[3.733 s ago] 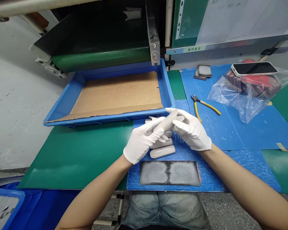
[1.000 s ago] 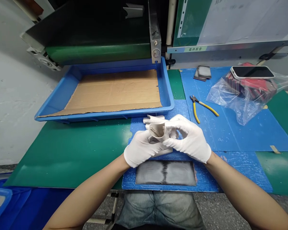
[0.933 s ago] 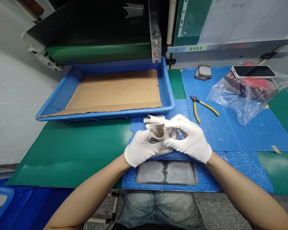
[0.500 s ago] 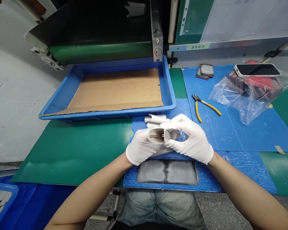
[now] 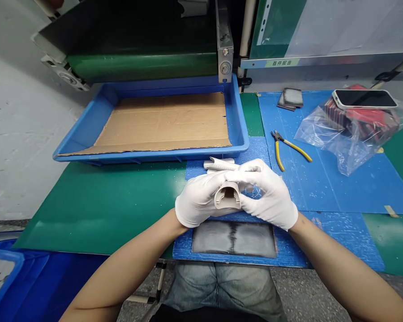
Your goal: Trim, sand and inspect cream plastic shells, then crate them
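Note:
Between both hands is a hollow, light grey plastic housing (image 5: pixel 228 206), its open end facing me and showing ribs inside. My left hand (image 5: pixel 199 199), in a white glove, is closed around its left side. My right hand (image 5: pixel 267 192), gloved too, grips it from the right with thumb and fingers curved. Just behind my fingers, similar grey plastic parts (image 5: pixel 220 164) lie on the blue sheet. Below my hands, a dark grey abrasive pad (image 5: pixel 234 238) lies flat near the table's front edge. The far end of the housing is hidden by the gloves.
A blue tray (image 5: pixel 243 129) lined with cardboard (image 5: pixel 168 120) stands below a green conveyor belt (image 5: pixel 144 67), which bears another grey part (image 5: pixel 193 7). To the right lie yellow-handled cutters (image 5: pixel 290 150), small pads (image 5: pixel 291 97), and a phone (image 5: pixel 365 99) on a plastic bag (image 5: pixel 347 150) of red-and-dark pieces.
The housing has been turned in my hands, so a different open end, arched with inner ribs, now faces me. My head view has shifted slightly.

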Demonstrator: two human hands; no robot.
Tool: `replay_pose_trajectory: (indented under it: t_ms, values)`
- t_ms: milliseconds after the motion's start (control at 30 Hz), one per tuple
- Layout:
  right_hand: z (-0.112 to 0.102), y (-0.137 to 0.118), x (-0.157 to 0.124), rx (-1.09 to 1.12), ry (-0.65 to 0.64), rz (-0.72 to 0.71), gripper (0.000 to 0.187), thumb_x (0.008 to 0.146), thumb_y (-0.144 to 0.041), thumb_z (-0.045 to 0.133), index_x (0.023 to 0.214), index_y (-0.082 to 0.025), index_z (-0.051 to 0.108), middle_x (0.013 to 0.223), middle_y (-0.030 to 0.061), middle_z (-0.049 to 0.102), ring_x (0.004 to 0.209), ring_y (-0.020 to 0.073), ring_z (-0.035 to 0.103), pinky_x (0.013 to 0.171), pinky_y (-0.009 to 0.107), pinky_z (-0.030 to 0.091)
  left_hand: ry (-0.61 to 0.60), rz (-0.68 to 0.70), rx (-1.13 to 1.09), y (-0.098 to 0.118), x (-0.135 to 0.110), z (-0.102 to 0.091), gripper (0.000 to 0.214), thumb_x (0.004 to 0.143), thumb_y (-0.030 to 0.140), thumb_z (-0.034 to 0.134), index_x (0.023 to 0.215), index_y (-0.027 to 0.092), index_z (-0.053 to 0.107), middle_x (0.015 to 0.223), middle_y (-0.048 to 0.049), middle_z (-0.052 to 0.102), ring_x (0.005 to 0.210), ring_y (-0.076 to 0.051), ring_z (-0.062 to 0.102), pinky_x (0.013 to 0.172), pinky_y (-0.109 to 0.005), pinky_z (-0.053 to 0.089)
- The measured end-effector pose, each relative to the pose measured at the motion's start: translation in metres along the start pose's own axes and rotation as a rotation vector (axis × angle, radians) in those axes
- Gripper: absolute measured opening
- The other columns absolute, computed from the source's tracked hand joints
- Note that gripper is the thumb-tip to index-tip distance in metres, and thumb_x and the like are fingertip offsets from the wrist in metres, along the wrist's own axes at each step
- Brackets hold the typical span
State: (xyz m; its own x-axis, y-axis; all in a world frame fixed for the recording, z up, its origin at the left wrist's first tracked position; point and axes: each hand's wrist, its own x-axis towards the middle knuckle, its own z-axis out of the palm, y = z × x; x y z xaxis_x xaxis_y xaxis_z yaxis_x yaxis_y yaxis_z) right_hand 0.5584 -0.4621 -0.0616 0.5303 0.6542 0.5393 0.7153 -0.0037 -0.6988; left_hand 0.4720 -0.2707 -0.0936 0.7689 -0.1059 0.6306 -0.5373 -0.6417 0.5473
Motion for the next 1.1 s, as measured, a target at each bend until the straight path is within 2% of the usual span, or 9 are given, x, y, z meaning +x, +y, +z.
replay_pose_trajectory:
  t_ms: [133,333,433,600,700,867,1100]
  values:
    - [-0.001,-0.001,0.001,-0.004,-0.011,-0.003,0.027,0.093,-0.032,0.078,0.12,-0.03,0.075,0.093,0.0027,0.062,0.094,0.0191,0.068,0.083,0.035,0.061,0.025,0.032,0.033,0.002,0.002,0.001,0.044,0.088,0.021,0.079,0.131,0.024,0.07,0.107,-0.0048,0.081,0.095,-0.018,0.077,0.09,-0.024,0.059]
    - [0.0,0.001,0.0,-0.007,0.02,-0.061,0.028,0.093,-0.024,0.076,0.121,-0.029,0.072,0.1,0.0023,0.066,0.091,0.0162,0.065,0.077,0.032,0.058,0.054,0.08,0.288,0.005,0.008,0.003,0.022,0.092,0.032,0.073,0.11,0.02,0.071,0.092,-0.0038,0.081,0.082,-0.017,0.078,0.079,-0.025,0.059]
    - [0.001,0.004,-0.002,-0.024,0.003,-0.051,0.033,0.092,-0.022,0.075,0.124,-0.029,0.071,0.103,0.0031,0.066,0.094,0.0176,0.064,0.077,0.033,0.057,0.049,0.071,0.369,0.01,0.011,0.001,0.024,0.088,0.037,0.076,0.105,0.021,0.07,0.088,-0.0023,0.081,0.076,-0.017,0.077,0.069,-0.027,0.057]
    - [0.001,0.005,-0.004,-0.023,-0.028,-0.029,0.033,0.094,-0.026,0.074,0.126,-0.031,0.07,0.104,0.0039,0.067,0.096,0.0198,0.065,0.075,0.035,0.056,0.02,0.06,0.356,0.016,0.013,-0.006,0.026,0.089,0.037,0.075,0.111,0.023,0.072,0.098,-0.0002,0.083,0.082,-0.017,0.078,0.069,-0.03,0.058]
    - [0.001,0.004,-0.004,-0.028,-0.031,-0.015,0.031,0.095,-0.028,0.074,0.126,-0.031,0.07,0.104,0.0043,0.067,0.095,0.0201,0.065,0.074,0.036,0.056,0.002,0.05,0.361,0.016,0.012,-0.007,0.025,0.091,0.042,0.074,0.109,0.025,0.074,0.096,0.0006,0.083,0.083,-0.017,0.078,0.069,-0.029,0.058]
    - [0.003,0.004,-0.005,-0.012,-0.041,0.0,0.028,0.096,-0.028,0.071,0.124,-0.03,0.07,0.106,0.0052,0.069,0.096,0.0217,0.065,0.075,0.038,0.056,0.039,0.08,0.407,0.012,0.009,-0.004,0.026,0.092,0.047,0.074,0.106,0.025,0.074,0.093,0.002,0.082,0.079,-0.015,0.077,0.065,-0.031,0.054]
    - [0.003,0.004,-0.005,-0.046,-0.04,-0.03,0.023,0.096,-0.027,0.07,0.12,-0.028,0.07,0.102,0.0045,0.07,0.093,0.0206,0.065,0.075,0.037,0.056,0.038,0.095,0.443,0.008,0.005,-0.002,0.029,0.092,0.053,0.073,0.098,0.024,0.074,0.084,0.0028,0.08,0.076,-0.014,0.075,0.064,-0.031,0.05]
